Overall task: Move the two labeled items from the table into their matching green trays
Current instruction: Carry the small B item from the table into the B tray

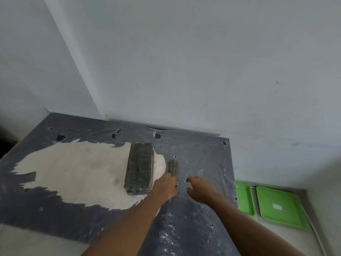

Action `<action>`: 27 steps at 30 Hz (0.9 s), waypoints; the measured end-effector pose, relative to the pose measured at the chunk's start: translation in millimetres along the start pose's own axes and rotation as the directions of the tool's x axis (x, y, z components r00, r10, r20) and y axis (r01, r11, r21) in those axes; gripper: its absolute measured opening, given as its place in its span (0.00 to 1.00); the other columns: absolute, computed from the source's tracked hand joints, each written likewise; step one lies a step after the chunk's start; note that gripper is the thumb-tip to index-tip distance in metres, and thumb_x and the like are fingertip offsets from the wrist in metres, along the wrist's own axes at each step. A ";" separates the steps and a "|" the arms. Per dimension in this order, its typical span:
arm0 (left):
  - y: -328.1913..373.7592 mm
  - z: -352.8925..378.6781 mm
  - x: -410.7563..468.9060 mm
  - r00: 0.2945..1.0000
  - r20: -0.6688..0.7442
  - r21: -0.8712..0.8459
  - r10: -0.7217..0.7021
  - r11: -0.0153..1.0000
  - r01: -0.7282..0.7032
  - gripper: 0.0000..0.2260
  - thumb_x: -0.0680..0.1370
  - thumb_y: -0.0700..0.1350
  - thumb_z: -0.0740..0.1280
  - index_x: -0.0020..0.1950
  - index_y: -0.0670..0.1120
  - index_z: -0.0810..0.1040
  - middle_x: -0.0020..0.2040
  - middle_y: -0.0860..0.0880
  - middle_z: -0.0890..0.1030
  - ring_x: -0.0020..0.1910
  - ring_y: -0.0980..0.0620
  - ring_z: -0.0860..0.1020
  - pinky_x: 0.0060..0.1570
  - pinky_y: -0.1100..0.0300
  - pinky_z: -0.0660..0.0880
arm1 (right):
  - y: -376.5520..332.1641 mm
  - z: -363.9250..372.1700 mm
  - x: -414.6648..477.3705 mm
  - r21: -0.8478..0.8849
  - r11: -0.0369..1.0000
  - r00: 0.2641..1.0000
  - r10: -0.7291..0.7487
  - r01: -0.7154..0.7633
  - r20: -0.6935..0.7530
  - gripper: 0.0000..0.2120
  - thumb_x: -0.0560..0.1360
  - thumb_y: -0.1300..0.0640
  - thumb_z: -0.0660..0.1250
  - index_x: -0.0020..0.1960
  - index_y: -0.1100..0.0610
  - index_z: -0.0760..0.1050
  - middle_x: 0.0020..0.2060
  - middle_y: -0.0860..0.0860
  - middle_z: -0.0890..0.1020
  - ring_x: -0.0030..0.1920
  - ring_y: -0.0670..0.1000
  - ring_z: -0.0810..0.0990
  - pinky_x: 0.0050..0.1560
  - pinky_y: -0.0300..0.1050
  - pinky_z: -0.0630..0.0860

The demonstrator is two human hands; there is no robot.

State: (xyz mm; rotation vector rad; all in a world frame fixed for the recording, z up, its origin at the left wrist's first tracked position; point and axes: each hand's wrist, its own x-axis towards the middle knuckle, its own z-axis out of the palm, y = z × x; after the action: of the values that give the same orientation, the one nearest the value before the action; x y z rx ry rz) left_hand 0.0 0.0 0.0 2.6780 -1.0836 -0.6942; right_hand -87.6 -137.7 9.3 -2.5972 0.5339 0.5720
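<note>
A large dark green block point(139, 168) lies on the table where the covering is torn away. A small narrow dark block point(173, 166) lies just right of it. My left hand point(166, 187) touches the near end of the small block, fingers on it; a firm grip cannot be made out. My right hand point(200, 189) hovers over the table to the right of the small block, fingers curled apart, holding nothing. Two green trays lie on the floor at the right: a left tray point(243, 198) partly hidden by the table and a right tray point(280, 206) with a white label.
The table point(193, 228) is covered in torn dark plastic sheeting, with a pale bare patch point(73, 172) in the middle. White walls meet at a corner behind the table. A white cable point(313, 226) runs along the floor beside the right tray.
</note>
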 end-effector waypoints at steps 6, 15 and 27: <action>-22.0 24.7 50.2 0.998 0.067 0.093 0.006 0.996 -0.012 0.16 0.81 0.52 0.62 0.68 0.54 0.74 0.67 0.42 0.69 0.62 0.41 0.74 0.63 0.49 0.74 | -1.7 16.3 49.8 0.023 0.997 0.997 0.066 -0.067 0.046 0.21 0.79 0.51 0.59 0.70 0.54 0.67 0.68 0.57 0.73 0.64 0.61 0.75 0.65 0.58 0.73; -36.8 49.4 75.7 1.000 0.006 -0.044 0.025 0.999 -0.025 0.13 0.79 0.48 0.68 0.62 0.51 0.73 0.69 0.43 0.64 0.64 0.44 0.72 0.61 0.51 0.76 | 10.0 34.6 84.4 0.076 0.994 0.995 0.074 -0.078 0.059 0.20 0.79 0.54 0.56 0.71 0.54 0.66 0.67 0.57 0.74 0.63 0.60 0.76 0.62 0.55 0.75; -23.7 -23.2 84.9 0.991 0.003 -0.749 -0.135 0.656 0.092 0.09 0.80 0.45 0.56 0.46 0.49 0.75 0.41 0.45 0.81 0.32 0.54 0.75 0.29 0.64 0.70 | 21.1 -9.4 66.8 0.028 0.993 0.963 -0.101 0.111 -0.250 0.30 0.76 0.60 0.65 0.74 0.53 0.58 0.76 0.55 0.61 0.72 0.57 0.65 0.65 0.56 0.73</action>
State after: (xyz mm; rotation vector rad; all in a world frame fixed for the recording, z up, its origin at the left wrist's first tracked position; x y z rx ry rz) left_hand 79.0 -42.1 -17.6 2.0134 -0.4390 -0.8495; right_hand -38.0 -178.0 -20.9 -2.6541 0.4744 0.1990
